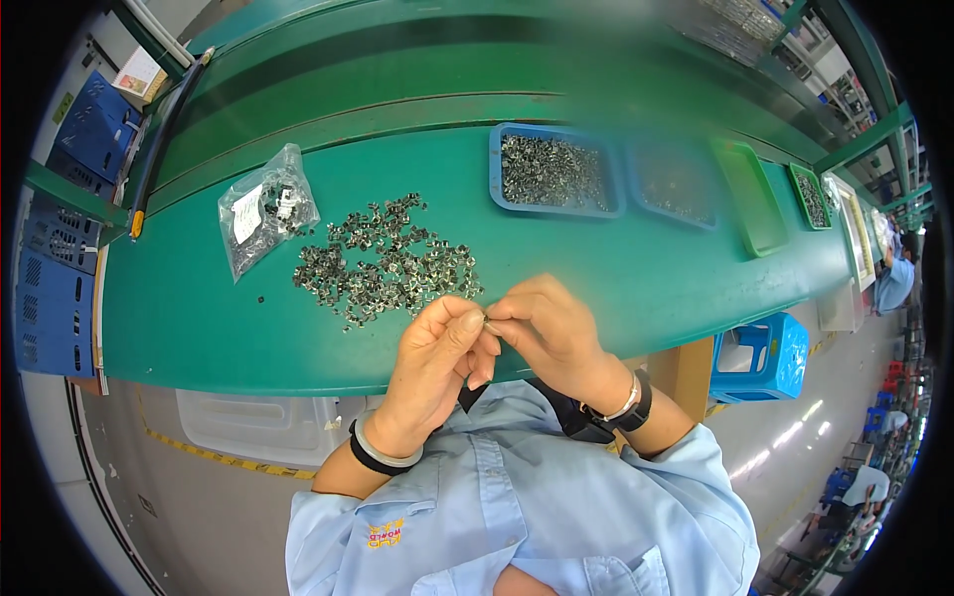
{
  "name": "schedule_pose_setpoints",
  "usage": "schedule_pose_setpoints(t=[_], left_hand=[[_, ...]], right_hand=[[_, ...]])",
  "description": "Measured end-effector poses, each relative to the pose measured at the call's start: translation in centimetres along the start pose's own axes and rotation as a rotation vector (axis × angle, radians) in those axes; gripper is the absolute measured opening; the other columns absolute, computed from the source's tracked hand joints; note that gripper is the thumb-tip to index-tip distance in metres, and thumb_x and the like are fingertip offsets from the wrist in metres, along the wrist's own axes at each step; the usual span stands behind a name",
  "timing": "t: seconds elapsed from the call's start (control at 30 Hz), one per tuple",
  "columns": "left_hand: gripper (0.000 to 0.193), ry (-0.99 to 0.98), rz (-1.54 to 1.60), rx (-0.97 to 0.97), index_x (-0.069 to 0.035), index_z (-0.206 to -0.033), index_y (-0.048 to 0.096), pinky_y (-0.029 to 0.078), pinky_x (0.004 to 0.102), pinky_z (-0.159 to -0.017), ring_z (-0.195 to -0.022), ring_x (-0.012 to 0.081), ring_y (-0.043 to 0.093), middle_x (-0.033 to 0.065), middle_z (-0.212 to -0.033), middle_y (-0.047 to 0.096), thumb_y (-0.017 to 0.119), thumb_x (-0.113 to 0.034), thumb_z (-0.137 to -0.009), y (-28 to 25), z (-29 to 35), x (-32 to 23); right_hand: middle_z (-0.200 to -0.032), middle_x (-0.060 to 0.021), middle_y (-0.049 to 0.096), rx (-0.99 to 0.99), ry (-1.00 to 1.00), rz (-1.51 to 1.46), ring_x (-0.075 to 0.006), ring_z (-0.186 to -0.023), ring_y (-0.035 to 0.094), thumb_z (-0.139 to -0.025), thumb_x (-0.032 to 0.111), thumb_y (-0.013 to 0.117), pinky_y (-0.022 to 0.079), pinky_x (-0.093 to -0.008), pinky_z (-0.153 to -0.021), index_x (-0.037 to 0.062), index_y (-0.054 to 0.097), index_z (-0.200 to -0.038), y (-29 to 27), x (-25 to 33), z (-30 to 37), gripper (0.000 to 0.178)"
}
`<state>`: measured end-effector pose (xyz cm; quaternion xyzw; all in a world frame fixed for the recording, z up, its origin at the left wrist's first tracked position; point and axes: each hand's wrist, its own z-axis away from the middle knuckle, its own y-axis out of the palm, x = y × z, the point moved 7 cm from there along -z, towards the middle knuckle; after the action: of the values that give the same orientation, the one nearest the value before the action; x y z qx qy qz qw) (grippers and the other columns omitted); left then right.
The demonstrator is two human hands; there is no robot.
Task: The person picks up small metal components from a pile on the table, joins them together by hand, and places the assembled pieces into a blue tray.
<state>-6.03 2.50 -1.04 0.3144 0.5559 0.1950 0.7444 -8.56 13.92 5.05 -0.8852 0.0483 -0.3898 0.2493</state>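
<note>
My left hand [437, 358] and my right hand [549, 326] meet over the near edge of the green tabletop, fingertips pinched together. Between them is a tiny dark part [485, 318], mostly covered by the fingers; it looks like one of the small metal pieces nearby. Just beyond my left hand spreads a loose pile of small shiny metal parts [383, 260]. To the left of that pile lies a clear plastic bag [268, 214] with a white label and more such parts inside.
A blue tray [494, 184] of small metal parts stands at the back, beside a blurred pale blue tray [711, 214], a green tray [747, 199] and a small green tray [820, 214]. A blue stool [785, 356] is right of the table. Clear bins [253, 425] sit below its front edge.
</note>
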Motion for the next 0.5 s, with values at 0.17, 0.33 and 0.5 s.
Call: schedule_pose_setpoints(t=[0.17,0.33,0.5], left_hand=[[0.013,0.008,0.003,-0.045,-0.006,-0.095,0.05,0.038,0.0223,-0.043,-0.052,0.0109,0.051,0.0054,-0.071,0.058,0.05,-0.019,-0.095,-0.19,-0.05,0.26],[0.012,0.049,-0.046,-0.054,-0.006,-0.095,0.05,0.038,0.0218,-0.045,-0.052,0.0106,0.05,0.0043,-0.07,0.056,0.05,-0.019,-0.096,-0.16,0.01,0.18],[0.013,0.06,-0.113,-0.061,-0.006,-0.095,0.05,0.039,0.0223,-0.046,-0.053,0.0109,0.05,0.0042,-0.069,0.056,0.049,-0.019,-0.096,-0.36,-0.11,0.06]], right_hand=[[-0.083,-0.0067,0.06,0.02,0.027,-0.037,-0.0218,-0.075,0.058,-0.072,0.001,0.071,0.047,-0.0309,-0.062,0.0059,0.061,-0.09,0.24,-0.38,0.11,0.022],[-0.084,-0.0066,0.059,0.029,0.022,-0.039,-0.0217,-0.075,0.06,-0.074,0.0,0.068,0.05,-0.0309,-0.06,0.0051,0.06,-0.09,0.41,-0.32,0.16,0.019],[-0.084,-0.0064,0.059,0.046,0.021,-0.018,-0.0214,-0.075,0.061,-0.076,0.0,0.067,0.051,-0.0309,-0.06,0.0048,0.059,-0.091,0.27,-0.33,0.0,0.018]])
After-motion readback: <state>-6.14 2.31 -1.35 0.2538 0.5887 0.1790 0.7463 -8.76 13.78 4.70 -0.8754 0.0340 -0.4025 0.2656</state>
